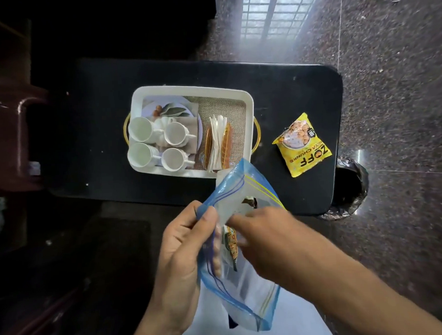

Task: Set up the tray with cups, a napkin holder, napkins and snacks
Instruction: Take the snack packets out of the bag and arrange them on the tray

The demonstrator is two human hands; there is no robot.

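Zip bag (247, 291): left hand (182, 249) fingers pinch its rim. Right hand (265, 233) inside, at snack packet (231, 242); whether its fingers grip cannot be told. Keep mouth wide; withdraw packet straight.

The only print that reads clearly is on the yellow snack packet (302, 144) lying on the dark worktop (287, 89) at the right of the frame, beside the tray (192, 89). It shows large black letters "ZOFF", upside down to the camera, and next to them a smaller line ending in "CHUNKS", with only "YA" visible of the word before it. A small dark badge (312, 133) near the packet's upper edge bears what looks like "10", too small to be sure, and the second printed packet (231, 244) inside the clear zip bag (244, 279) in the lower middle shows colours but no legible words.
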